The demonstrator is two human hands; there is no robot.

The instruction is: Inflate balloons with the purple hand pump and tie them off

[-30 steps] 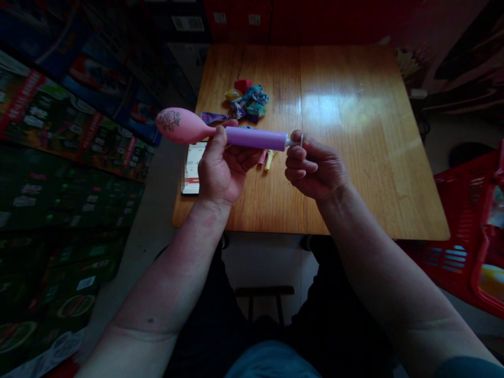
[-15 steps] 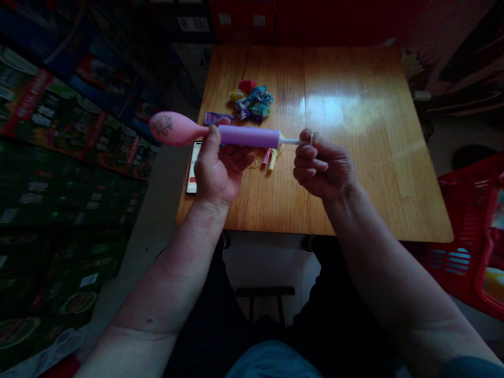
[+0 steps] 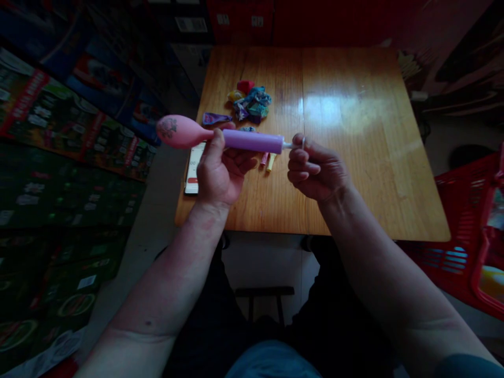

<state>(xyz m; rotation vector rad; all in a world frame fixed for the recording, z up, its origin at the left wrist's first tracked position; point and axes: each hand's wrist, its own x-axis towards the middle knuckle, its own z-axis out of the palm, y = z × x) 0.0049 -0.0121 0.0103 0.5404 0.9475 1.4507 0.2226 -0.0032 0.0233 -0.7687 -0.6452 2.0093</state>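
A purple balloon pump (image 3: 254, 141) is held level above the table. On its left end sits a partly filled pink balloon (image 3: 181, 131) with a dark printed pattern. My left hand (image 3: 221, 173) is closed where the balloon's neck meets the pump, thumb on top and fingers beneath the barrel. My right hand (image 3: 317, 165) is closed around the white ring handle (image 3: 303, 143) at the pump's right end, with a short length of rod showing. Beneath the pump, a pink balloon (image 3: 264, 159) and a yellow balloon (image 3: 271, 162) lie flat, partly hidden.
Crumpled, colourful balloons (image 3: 252, 102) and a flat purple balloon (image 3: 216, 118) lie on the wooden table (image 3: 354, 184). A phone (image 3: 192, 170) rests at the left edge. Stacked green cartons (image 3: 59, 199) stand left, a red basket (image 3: 464, 231) right, a stool (image 3: 264, 291) below.
My right hand has moved left, pushing the rod further into the pump. The pump and pink balloon have shifted slightly right and down with my left hand.
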